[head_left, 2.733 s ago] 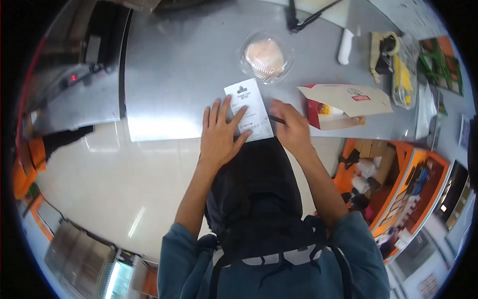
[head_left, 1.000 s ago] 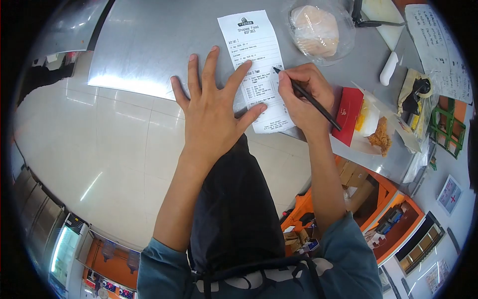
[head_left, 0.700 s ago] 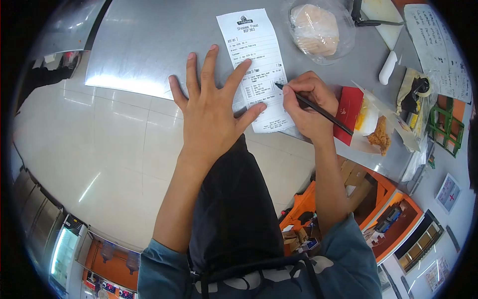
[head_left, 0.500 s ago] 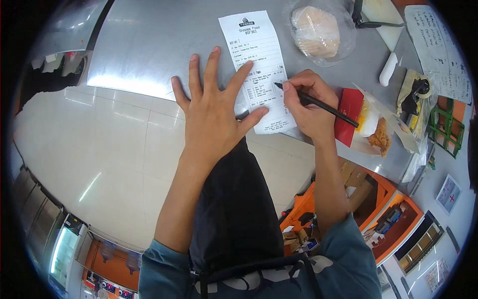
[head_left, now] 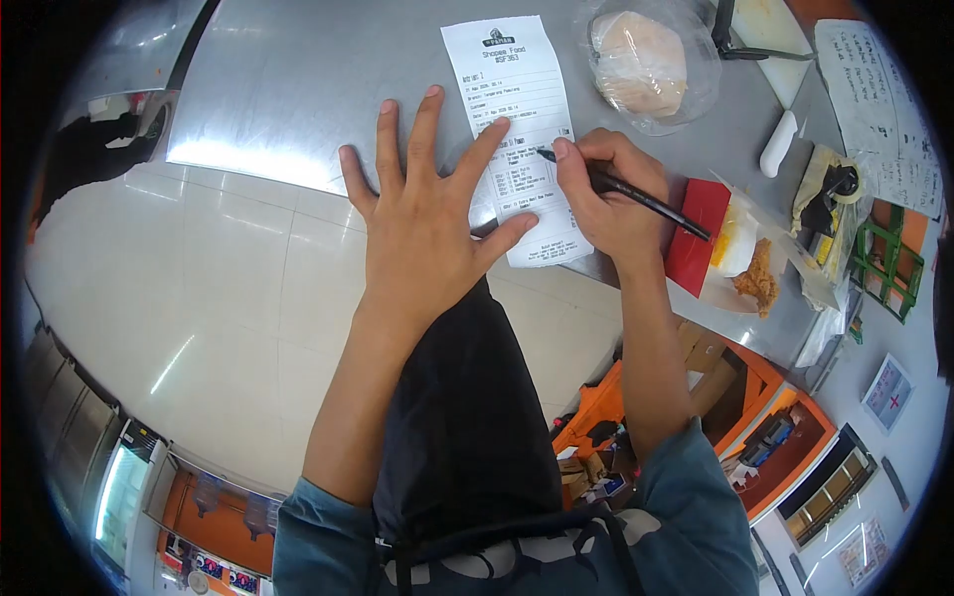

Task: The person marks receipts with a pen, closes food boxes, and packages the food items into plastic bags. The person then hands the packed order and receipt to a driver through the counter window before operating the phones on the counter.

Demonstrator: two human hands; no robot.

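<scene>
A long printed receipt [head_left: 505,89] lies flat on the metal counter [head_left: 298,89], its lower end near the counter's front edge. My left hand [head_left: 427,219] is spread out, with the thumb and index finger resting on the receipt's left side and the other fingers on the counter. In my right hand [head_left: 621,194] is a black pen [head_left: 651,199], gripped between thumb and fingers. Its tip points at the printed lines in the middle of the receipt; whether it touches the paper I cannot tell. Right of this hand is an open red-and-white food box [head_left: 696,238] with fried chicken [head_left: 758,278] and rice [head_left: 737,248].
A clear plastic bag [head_left: 646,70] with pale round food sits at the back. Nearby are a white-handled knife [head_left: 778,144], a cutting board [head_left: 765,30], a tape roll [head_left: 843,184] and a handwritten sheet [head_left: 879,109]. Orange shelving [head_left: 785,467] stands below right. A person's dark sleeve [head_left: 94,159] shows at far left.
My right hand has shifted slightly left and up, bringing the pen tip to a higher printed line. My left hand stays in place on the receipt.
</scene>
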